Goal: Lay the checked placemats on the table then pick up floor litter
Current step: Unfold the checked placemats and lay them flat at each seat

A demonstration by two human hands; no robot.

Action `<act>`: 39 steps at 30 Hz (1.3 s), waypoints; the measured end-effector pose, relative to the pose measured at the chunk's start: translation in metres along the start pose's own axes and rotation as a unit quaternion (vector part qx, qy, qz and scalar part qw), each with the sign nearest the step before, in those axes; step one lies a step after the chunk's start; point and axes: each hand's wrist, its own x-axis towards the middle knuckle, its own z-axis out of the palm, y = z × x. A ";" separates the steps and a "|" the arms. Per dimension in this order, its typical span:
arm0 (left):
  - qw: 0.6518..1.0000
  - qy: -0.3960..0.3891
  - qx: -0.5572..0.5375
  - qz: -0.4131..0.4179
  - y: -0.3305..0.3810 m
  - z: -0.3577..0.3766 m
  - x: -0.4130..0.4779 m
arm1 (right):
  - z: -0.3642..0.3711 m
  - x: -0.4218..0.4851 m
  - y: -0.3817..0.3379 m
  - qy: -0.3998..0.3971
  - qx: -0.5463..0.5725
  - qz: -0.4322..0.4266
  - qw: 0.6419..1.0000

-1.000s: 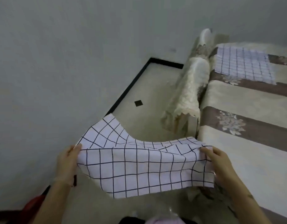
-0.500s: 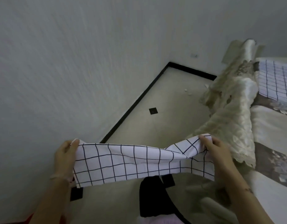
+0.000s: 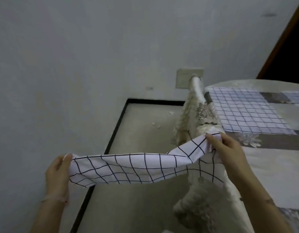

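Now swung nearer the table [image 3: 273, 165] edge, my left hand [image 3: 58, 172] and right hand [image 3: 227, 148] each pinch an end of the checked placemat [image 3: 128, 167], hung over the floor [image 3: 137, 207], whose slack could land it crooked.

One checked placemat [image 3: 128, 167], white with a dark grid, hangs stretched and sagging beside the table [image 3: 271, 165], pinched at its ends by the left hand [image 3: 58, 172] and right hand [image 3: 226, 148]; a second placemat [image 3: 246, 113] lies flat farther along the tabletop; small white litter scraps [image 3: 158, 126] lie on the floor [image 3: 137, 207] near the table's far end.
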 end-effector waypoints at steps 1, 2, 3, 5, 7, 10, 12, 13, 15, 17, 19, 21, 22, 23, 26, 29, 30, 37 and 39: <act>0.999 -0.032 -0.014 0.013 0.011 0.026 0.017 | -0.013 0.008 -0.008 0.029 0.005 -0.012 1.000; 0.997 -0.068 -0.029 0.024 0.023 0.055 0.033 | -0.028 0.015 -0.013 0.063 0.014 -0.022 0.998; 0.993 -0.107 -0.045 0.031 0.036 0.086 0.047 | -0.045 0.021 -0.017 0.104 0.024 -0.029 0.994; 0.978 -0.187 -0.078 0.044 0.061 0.153 0.062 | -0.079 0.027 -0.019 0.190 0.036 -0.032 0.981; 0.959 -0.258 -0.103 0.054 0.083 0.223 0.063 | -0.111 0.026 -0.018 0.269 0.042 -0.030 0.962; 0.914 -0.377 -0.135 0.060 0.107 0.324 0.050 | -0.153 0.012 -0.008 0.380 0.042 -0.013 0.924; 0.879 -0.448 -0.150 0.069 0.121 0.386 0.030 | -0.177 -0.004 0.000 0.451 0.028 0.007 0.892; 0.862 -0.476 -0.159 0.071 0.129 0.414 0.018 | -0.186 -0.013 0.002 0.486 0.022 0.016 0.873; 0.827 -0.527 -0.175 0.087 0.147 0.466 -0.007 | -0.198 -0.030 0.004 0.547 0.013 0.032 0.836; 0.792 -0.575 -0.178 0.103 0.162 0.513 -0.033 | -0.206 -0.045 0.004 0.601 0.004 0.041 0.798; 0.762 -0.612 -0.182 0.106 0.172 0.550 -0.058 | -0.208 -0.057 0.005 0.638 0.001 0.052 0.769; 0.720 -0.661 -0.181 0.107 0.175 0.581 -0.087 | -0.208 -0.069 0.014 0.679 0.005 0.067 0.731; 0.700 -0.684 -0.173 0.111 0.173 0.593 -0.102 | -0.205 -0.075 0.019 0.697 0.008 0.075 0.713; 0.682 -0.704 -0.165 0.113 0.172 0.602 -0.117 | -0.202 -0.082 0.025 0.713 0.007 0.085 0.696; 0.642 -0.744 -0.143 0.117 0.159 0.622 -0.152 | -0.191 -0.103 0.041 0.750 0.013 0.118 0.650; 0.610 -0.777 -0.104 0.115 0.142 0.638 -0.181 | -0.180 -0.121 0.058 0.769 0.021 0.160 0.619; 0.602 -0.785 -0.089 0.113 0.135 0.642 -0.189 | -0.178 -0.124 0.062 0.770 0.021 0.176 0.613; 0.569 -0.812 0.051 0.122 0.080 0.665 -0.230 | -0.183 -0.124 0.101 0.757 0.017 0.244 0.606; 0.561 -0.814 0.100 0.113 0.064 0.668 -0.240 | -0.190 -0.124 0.117 0.743 0.041 0.264 0.613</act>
